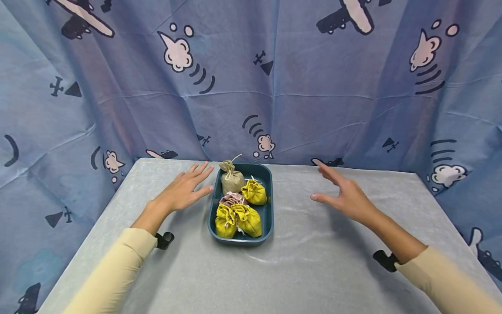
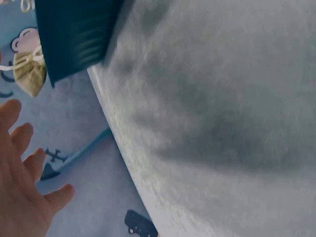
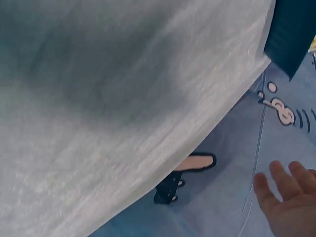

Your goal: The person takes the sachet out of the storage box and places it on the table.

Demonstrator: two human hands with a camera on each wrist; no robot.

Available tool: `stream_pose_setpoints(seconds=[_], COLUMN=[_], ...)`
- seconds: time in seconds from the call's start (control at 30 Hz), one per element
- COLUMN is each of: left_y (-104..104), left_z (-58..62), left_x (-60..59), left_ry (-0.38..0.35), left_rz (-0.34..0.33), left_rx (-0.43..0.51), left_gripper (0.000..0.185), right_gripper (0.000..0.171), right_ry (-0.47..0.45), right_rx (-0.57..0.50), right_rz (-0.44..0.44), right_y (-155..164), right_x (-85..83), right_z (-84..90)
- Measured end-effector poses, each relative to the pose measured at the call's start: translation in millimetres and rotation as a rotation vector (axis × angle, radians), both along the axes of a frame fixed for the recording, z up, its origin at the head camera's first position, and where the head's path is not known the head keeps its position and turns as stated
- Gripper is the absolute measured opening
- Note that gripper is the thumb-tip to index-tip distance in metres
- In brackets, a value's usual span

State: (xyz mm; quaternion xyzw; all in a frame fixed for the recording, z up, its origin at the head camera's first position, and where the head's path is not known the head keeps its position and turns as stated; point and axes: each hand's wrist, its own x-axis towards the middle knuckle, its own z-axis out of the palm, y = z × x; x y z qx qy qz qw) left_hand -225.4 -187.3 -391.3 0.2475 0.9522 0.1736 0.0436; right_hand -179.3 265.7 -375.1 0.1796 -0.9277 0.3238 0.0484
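Observation:
A dark teal tray (image 1: 268,218) stands on the table with several small drawstring pouches inside. At its back left is a beige pouch (image 1: 233,181), whose neck rises above the rim. One yellow pouch (image 1: 255,192) lies at the right, and a mauve pouch (image 1: 233,199) sits partly hidden in the middle. Two more, a left yellow pouch (image 1: 225,223) and a right yellow pouch (image 1: 249,220), lie at the front. My left hand (image 1: 182,189) hovers beside the tray's left side, fingers spread and holding nothing. Farther off to the right, my right hand (image 1: 347,196) is raised with straight fingers, also holding nothing.
The tray rests on a table covered with a pale grey cloth (image 1: 298,270). Behind and around it hangs a blue printed curtain (image 1: 231,87). Each wrist wears a small black camera, one at the left wrist (image 1: 164,240) and one at the right wrist (image 1: 386,261).

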Motion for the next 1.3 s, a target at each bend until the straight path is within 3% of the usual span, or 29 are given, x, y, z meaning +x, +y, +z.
stream_pose_setpoints(seconds=[0.13,0.33,0.53,0.77,0.93,1.3], left_y=[6,8,7,6,5,4], left_z=[-6.7,-13.9,-19.0,-25.5,-29.9,-31.2], left_x=[1.3,2.8,4.4,4.3,3.7,4.0], left_ry=[-0.025,-0.035,-0.007,0.040,0.072,0.066], left_rz=[-0.033,-0.080,-0.136,-0.166,-0.174,-0.158], left_rx=[-0.003,-0.002,0.008,0.029,0.032,0.016], left_gripper=[0.069,0.065,0.061,0.057,0.056,0.056], right_gripper=[0.088,0.085,0.077,0.079,0.078,0.075], right_ry=[-0.017,-0.087,-0.078,-0.149,-0.188,-0.246], right_rx=[-0.090,-0.153,-0.242,-0.301,-0.315,-0.369], right_rz=[0.059,0.077,0.094,0.151,0.179,0.266], right_y=[-8,-23,-32,-48,-61,-88], right_x=[2.0,6.1,10.3,13.0,14.6,15.5], right_z=[-3.2,-1.4,1.2,0.3,-4.8,-13.8])
